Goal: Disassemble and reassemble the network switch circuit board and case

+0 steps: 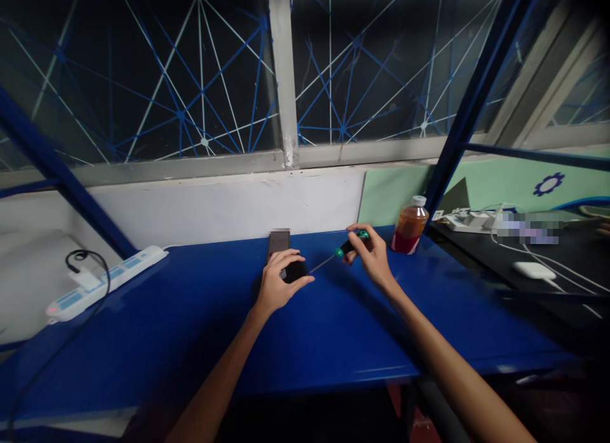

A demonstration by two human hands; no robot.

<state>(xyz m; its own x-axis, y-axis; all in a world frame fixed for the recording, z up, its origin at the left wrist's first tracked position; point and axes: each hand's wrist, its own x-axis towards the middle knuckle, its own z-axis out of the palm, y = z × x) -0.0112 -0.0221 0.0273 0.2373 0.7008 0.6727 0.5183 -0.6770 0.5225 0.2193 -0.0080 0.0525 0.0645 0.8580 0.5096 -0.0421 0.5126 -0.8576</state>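
Note:
My left hand (276, 283) is closed around a small black block-shaped object (295, 271) on the blue table, its thumb and fingers on opposite sides. Much of that object is hidden by the hand, and its kind does not show. In my right hand (374, 255) is a screwdriver (339, 251) with a black and green handle. Its thin metal shaft slants down to the left, the tip at the right side of the black object; I cannot tell whether they touch. Just behind my left hand lies a dark, flat, phone-like rectangle (279, 241).
A bottle of amber drink (410, 227) stands at the back right of the blue table (324, 341). On the left lies a white power strip (107, 284) with a black cable. The black table (495, 265) at right holds cables and a white adapter (534, 271). Blue frame posts rise on both sides.

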